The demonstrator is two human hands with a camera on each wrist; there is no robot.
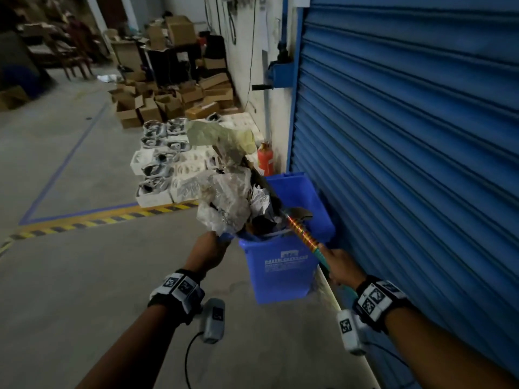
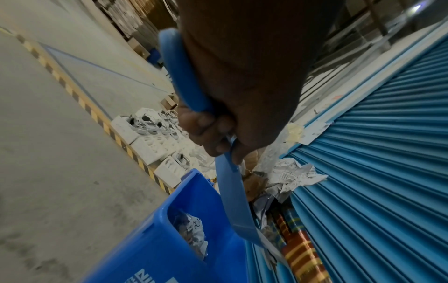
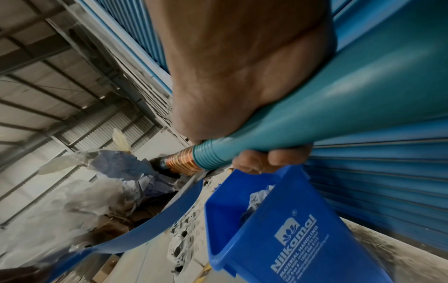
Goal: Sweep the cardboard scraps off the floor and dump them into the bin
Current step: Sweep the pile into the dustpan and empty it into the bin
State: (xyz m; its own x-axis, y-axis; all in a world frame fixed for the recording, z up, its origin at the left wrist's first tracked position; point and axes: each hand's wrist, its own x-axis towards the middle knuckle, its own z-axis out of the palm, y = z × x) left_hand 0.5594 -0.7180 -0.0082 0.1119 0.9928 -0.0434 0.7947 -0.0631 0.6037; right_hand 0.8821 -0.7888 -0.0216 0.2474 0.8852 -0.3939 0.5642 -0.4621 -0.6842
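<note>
You are at the dumping step, with the sweeping of this load apparently done. Your left hand (image 1: 209, 249) has its fingers (image 2: 208, 132) curled tight round the blue handle of the dustpan (image 2: 234, 201), and the pan rides just past those fingers, tipped toward the bin. Your right hand (image 1: 338, 266) is wrapped round the teal grip of the broom (image 1: 302, 234), thumb and fingers closed on it; the striped shaft runs on from your fingertips and its head presses against the heap.

That heap of scraps (image 1: 227, 200), crumpled plastic, paper and brown cardboard, sits piled just beyond your left fingers, standing higher than the pan's edge and partly over the mouth of the bin (image 1: 278, 273). The bin stands below and between your two hands, close against the shutter (image 1: 407, 164), with some crumpled paper already inside.

Next, I judge, you need to tilt the pan further over the opening and rake the heap down with the broom. The pile looks loose and light, so pieces could slip past the rim onto the floor (image 1: 84, 276).

Beyond lie white trays (image 1: 157, 175) and a red extinguisher (image 1: 265, 160).
</note>
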